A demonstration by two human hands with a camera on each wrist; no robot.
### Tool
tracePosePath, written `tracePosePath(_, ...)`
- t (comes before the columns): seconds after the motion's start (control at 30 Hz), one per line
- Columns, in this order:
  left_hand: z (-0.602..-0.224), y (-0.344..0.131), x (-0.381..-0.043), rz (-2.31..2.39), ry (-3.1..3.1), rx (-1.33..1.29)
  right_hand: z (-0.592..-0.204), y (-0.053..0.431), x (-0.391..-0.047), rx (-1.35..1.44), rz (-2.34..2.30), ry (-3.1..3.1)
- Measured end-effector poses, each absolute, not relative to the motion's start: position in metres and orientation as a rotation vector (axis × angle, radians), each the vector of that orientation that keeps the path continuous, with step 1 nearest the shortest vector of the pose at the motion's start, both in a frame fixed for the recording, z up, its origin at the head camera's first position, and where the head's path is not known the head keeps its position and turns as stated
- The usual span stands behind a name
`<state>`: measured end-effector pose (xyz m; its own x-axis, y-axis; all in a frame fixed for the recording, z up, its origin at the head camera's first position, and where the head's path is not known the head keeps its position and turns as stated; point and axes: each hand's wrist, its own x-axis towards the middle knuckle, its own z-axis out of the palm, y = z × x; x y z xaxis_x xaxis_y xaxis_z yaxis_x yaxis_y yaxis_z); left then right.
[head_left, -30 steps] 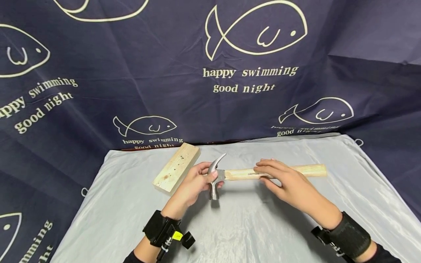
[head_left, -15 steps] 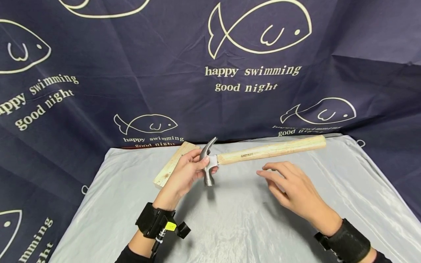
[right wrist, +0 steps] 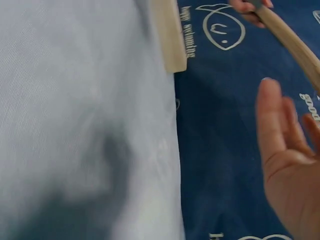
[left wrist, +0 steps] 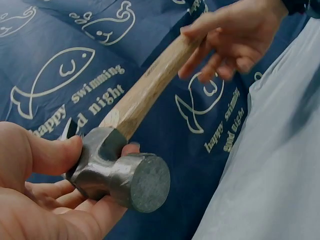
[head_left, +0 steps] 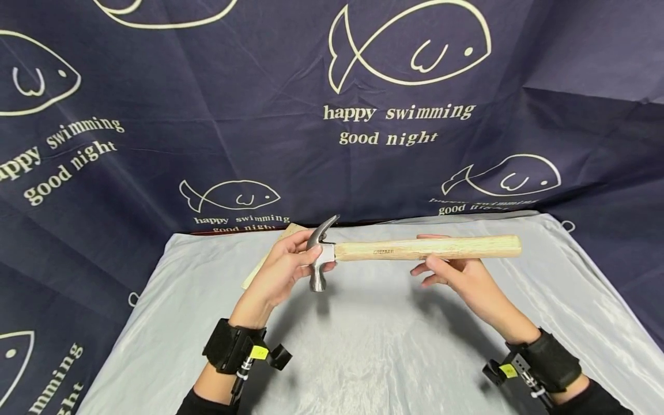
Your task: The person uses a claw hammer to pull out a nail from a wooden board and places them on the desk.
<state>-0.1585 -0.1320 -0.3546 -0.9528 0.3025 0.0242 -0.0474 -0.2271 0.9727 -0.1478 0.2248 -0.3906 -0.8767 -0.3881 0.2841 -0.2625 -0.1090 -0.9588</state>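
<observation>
A claw hammer [head_left: 384,250] with a pale wooden handle and a steel head is held level above the table. My left hand [head_left: 280,266] grips the head [left wrist: 102,167], thumb on one side and fingers underneath, claw pointing away and striking face toward me. At the handle's middle is my right hand [head_left: 469,282], palm turned up. Its thumb lies at the handle's near side, and its loosely extended fingers [right wrist: 270,115] pass beneath and behind without curling round it. Partly covered by the left hand, a wooden block [head_left: 254,278] lies at the back left.
A pale, shiny cloth [head_left: 384,340] covers the table. Right behind the table's far edge hangs a dark blue backdrop [head_left: 306,167] printed with white fish and lettering. Both wrists wear black bands with small cameras [head_left: 280,357].
My left hand has raised the hammer and drawn it left. The right hand left the handle's top, dropped below it, turned palm up and came back to the handle from underneath.
</observation>
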Motion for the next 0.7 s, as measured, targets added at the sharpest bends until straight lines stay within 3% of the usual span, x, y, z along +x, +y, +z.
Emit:
tracePosePath(0.2, -0.358, -0.14, -0.162, 2.264, 1.775, 0.316, -0.387, 0.22, -0.149, -0.835, -2.382, 1.509)
tracePosePath(0.7, -0.363, -0.147, -0.168, 2.266, 1.763, 0.346, -0.389, 0.213, -0.146, -0.783, -2.428, 1.458)
